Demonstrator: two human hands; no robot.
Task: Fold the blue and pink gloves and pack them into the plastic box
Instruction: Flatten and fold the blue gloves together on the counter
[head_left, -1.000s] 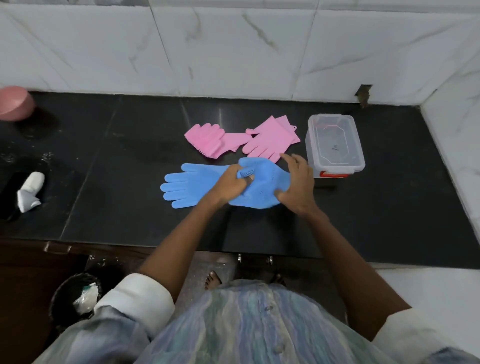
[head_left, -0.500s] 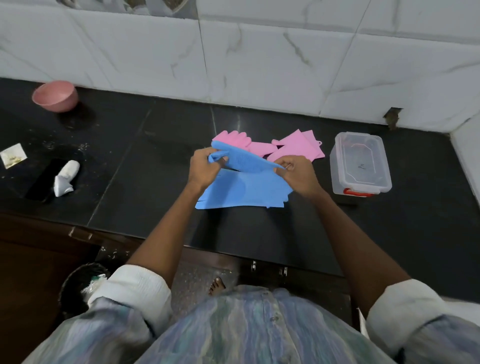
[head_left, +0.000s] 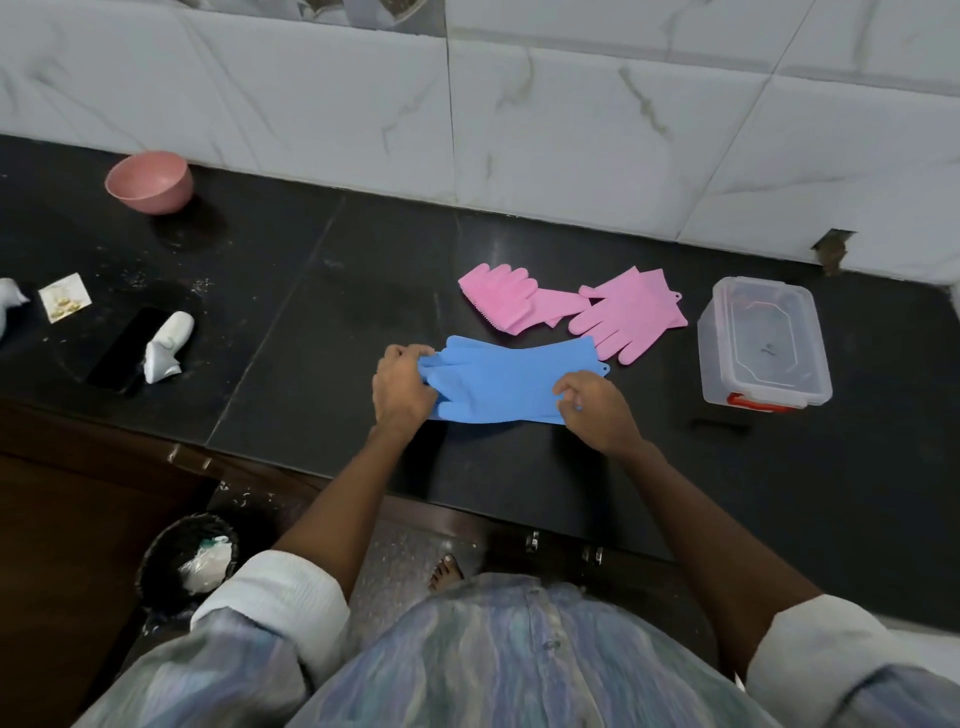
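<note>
With our left hand (head_left: 402, 383) pinching the finger end and our right hand (head_left: 592, 402) pinching the cuff of the soft, floppy blue silicone gloves (head_left: 498, 379) at the black tabletop's (head_left: 322, 312) centre, we judge them light, grippy, best held by the ends, with the clear plastic box (head_left: 763, 345) at three o'clock.

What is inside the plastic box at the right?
The plastic box has its clear lid on. Through it no glove shows inside; only reflections and a small mark. Its bottom corners are unclear.

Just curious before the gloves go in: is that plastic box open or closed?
Closed: the clear lid sits flat on the plastic box, and its red latch is down.
</note>
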